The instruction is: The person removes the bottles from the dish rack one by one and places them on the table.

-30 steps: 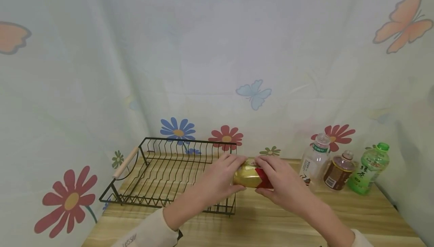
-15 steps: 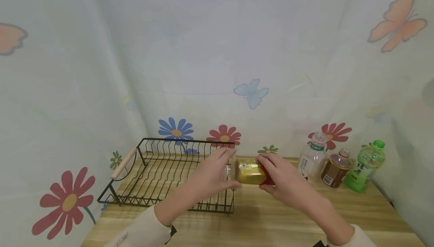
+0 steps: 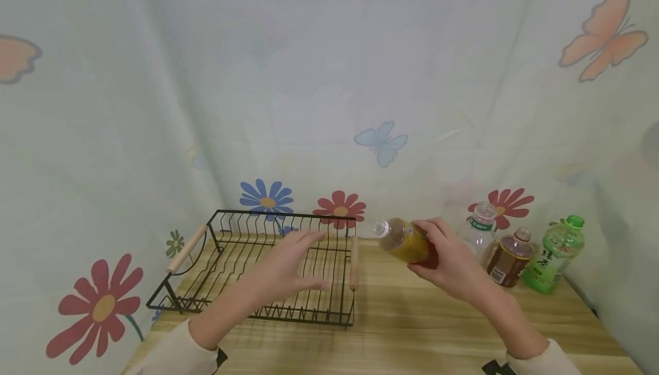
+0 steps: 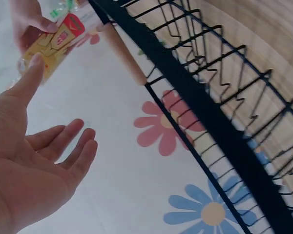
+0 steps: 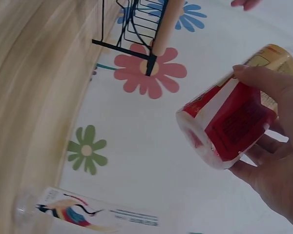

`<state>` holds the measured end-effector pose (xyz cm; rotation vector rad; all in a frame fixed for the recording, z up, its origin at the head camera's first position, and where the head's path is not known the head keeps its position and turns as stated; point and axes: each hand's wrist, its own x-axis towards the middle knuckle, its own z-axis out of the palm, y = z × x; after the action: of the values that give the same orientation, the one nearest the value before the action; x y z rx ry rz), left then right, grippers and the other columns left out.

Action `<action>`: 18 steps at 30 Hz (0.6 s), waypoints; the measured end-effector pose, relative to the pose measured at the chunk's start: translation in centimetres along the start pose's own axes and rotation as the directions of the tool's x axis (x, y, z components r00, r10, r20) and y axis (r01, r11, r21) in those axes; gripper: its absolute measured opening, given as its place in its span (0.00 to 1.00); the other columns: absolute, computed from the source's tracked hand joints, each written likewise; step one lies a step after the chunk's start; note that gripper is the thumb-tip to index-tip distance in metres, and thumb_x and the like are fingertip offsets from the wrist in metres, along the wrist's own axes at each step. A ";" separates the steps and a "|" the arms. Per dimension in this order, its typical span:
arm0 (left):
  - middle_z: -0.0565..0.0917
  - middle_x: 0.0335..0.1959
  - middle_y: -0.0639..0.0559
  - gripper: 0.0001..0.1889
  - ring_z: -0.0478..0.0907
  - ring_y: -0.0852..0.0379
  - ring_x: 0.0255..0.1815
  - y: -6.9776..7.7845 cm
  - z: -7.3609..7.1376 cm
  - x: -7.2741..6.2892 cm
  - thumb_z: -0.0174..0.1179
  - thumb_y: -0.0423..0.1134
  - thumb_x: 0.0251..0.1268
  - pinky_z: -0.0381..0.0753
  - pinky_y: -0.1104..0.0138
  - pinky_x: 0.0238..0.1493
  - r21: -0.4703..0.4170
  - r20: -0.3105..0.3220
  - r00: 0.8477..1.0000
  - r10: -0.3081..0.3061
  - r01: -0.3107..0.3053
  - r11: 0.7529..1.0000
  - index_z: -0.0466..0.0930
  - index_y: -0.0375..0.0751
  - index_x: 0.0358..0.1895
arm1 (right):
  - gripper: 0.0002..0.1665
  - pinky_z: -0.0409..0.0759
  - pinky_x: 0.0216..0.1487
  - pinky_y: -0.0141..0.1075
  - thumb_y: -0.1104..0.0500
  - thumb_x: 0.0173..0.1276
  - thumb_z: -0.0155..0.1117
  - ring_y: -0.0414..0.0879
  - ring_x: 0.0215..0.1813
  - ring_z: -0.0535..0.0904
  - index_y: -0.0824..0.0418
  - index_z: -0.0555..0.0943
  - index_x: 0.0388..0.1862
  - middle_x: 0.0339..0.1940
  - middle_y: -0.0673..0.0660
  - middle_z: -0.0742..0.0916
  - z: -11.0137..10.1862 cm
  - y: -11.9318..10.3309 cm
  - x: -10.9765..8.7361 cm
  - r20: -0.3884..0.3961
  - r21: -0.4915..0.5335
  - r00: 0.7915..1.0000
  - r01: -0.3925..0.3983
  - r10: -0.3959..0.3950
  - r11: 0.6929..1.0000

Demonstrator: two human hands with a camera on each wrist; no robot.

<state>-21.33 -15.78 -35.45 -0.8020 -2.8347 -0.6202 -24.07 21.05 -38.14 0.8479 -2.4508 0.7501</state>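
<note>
A plastic bottle (image 3: pixel 407 240) with a yellow and red label is tilted in the air, its neck pointing up and left. My right hand (image 3: pixel 447 258) grips it around the lower part; the right wrist view shows the thumb and fingers about the red part of the label (image 5: pixel 237 117). My left hand (image 3: pixel 278 269) hangs over the black wire dish rack (image 3: pixel 288 213), thumb and fingers spread, holding nothing. The left wrist view shows the left palm (image 4: pixel 34 180) apart from the bottle.
Right of the hands stand a clear bottle (image 3: pixel 476 238), a brown-labelled bottle (image 3: pixel 509 260) and a green bottle (image 3: pixel 556 255) on the wooden table (image 3: pixel 412 335). The rack has wooden handles (image 3: pixel 354 263) at both ends. A flowered curtain (image 3: pixel 309 106) hangs behind.
My left hand has let go of the bottle and moved left over the rack. The right hand keeps its grip and has turned the bottle from lying level to neck-up.
</note>
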 end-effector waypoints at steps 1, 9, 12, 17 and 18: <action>0.70 0.79 0.47 0.53 0.65 0.43 0.79 -0.3 0.0 -0.3 0.74 0.66 0.57 0.68 0.43 0.76 0.001 0.013 1.000 -0.003 0.003 1.000 0.64 0.48 0.82 | 0.49 0.87 0.56 0.55 0.64 0.53 0.88 0.57 0.59 0.82 0.61 0.73 0.72 0.62 0.58 0.79 0.1 0.3 0.0 -0.007 0.019 1.000 -0.011 0.011 1.000; 0.71 0.78 0.46 0.53 0.68 0.41 0.78 -2.2 1.0 -2.3 0.72 0.71 0.55 0.71 0.41 0.73 0.001 0.097 0.994 -0.049 0.049 0.999 0.68 0.47 0.80 | 0.49 0.79 0.64 0.64 0.64 0.58 0.86 0.66 0.69 0.78 0.60 0.69 0.74 0.67 0.61 0.78 1.4 2.5 -0.6 -0.041 0.209 0.992 -0.104 0.115 0.972; 0.72 0.78 0.49 0.52 0.68 0.42 0.78 -2.8 1.5 -2.8 0.72 0.72 0.54 0.71 0.41 0.73 -0.024 0.120 0.991 -0.065 0.068 0.997 0.69 0.50 0.80 | 0.49 0.77 0.65 0.65 0.64 0.59 0.85 0.67 0.70 0.76 0.61 0.68 0.75 0.69 0.63 0.79 1.9 3.3 -0.8 -0.064 0.258 0.986 -0.134 0.156 0.957; 0.70 0.79 0.47 0.51 0.63 0.39 0.81 -3.7 2.0 -3.8 0.74 0.70 0.54 0.67 0.38 0.74 -0.067 0.174 0.982 -0.072 0.085 0.994 0.69 0.50 0.79 | 0.46 0.78 0.65 0.65 0.59 0.63 0.83 0.67 0.70 0.77 0.62 0.68 0.75 0.69 0.64 0.80 2.9 4.5 -1.0 -0.068 0.302 0.966 -0.220 0.251 0.928; 0.70 0.79 0.46 0.51 0.62 0.39 0.81 -3.8 2.1 -4.0 0.74 0.70 0.53 0.66 0.37 0.75 -0.068 0.184 0.981 -0.066 0.080 0.994 0.70 0.49 0.79 | 0.46 0.79 0.64 0.65 0.57 0.64 0.83 0.67 0.69 0.77 0.62 0.68 0.75 0.69 0.65 0.80 3.1 4.8 -1.0 -0.065 0.306 0.960 -0.240 0.272 0.921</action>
<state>-20.01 -19.73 -39.64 -0.8086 -3.0345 -0.7016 -27.19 22.73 -42.73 0.5713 -2.4150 1.2506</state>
